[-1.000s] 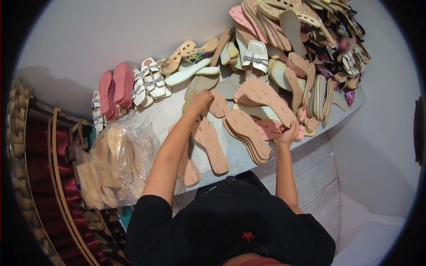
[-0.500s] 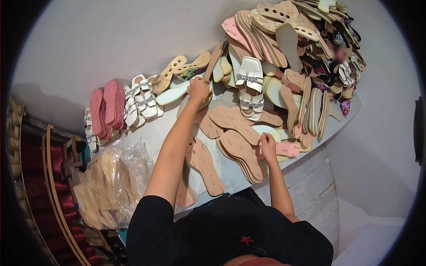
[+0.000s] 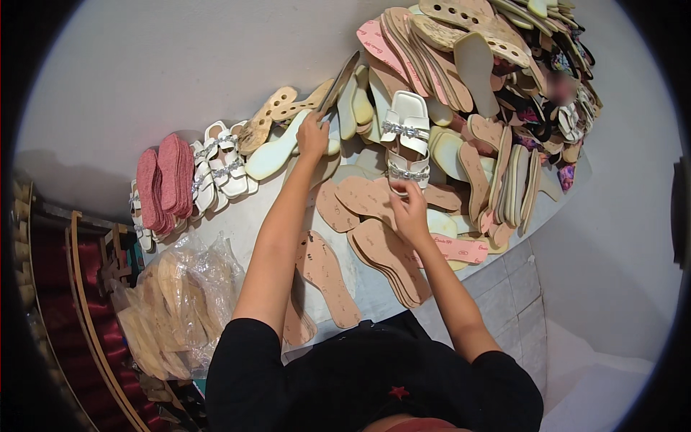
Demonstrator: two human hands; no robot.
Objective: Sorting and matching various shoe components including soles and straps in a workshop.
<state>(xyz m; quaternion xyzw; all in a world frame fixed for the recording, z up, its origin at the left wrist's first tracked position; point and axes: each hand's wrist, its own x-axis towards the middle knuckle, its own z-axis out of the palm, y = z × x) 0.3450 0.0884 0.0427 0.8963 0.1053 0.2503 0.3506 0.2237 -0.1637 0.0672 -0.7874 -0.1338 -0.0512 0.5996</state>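
My left hand (image 3: 313, 135) reaches far across the white table (image 3: 245, 223) to the wall. Its fingers rest on a pale cream sole (image 3: 277, 153), beside a thin dark-edged sole (image 3: 338, 85); whether it grips one is unclear. My right hand (image 3: 410, 210) is nearer to me, fingers closed on the near end of a white sandal with jewelled straps (image 3: 404, 133). That sandal lies on a layer of tan insoles (image 3: 363, 198). A stack of tan insoles (image 3: 389, 261) sits just under my right wrist.
A big heap of soles and insoles (image 3: 475, 79) fills the table's right end. White sandals (image 3: 219, 162) and pink insoles (image 3: 162, 180) stand at the left. Loose tan insoles (image 3: 327, 277) lie near the front edge. A clear bag of insoles (image 3: 176, 302) hangs at lower left.
My left hand has stretched from the tan insoles out to the cream soles by the wall. My right hand has left the insole stack and moved to the white sandal.
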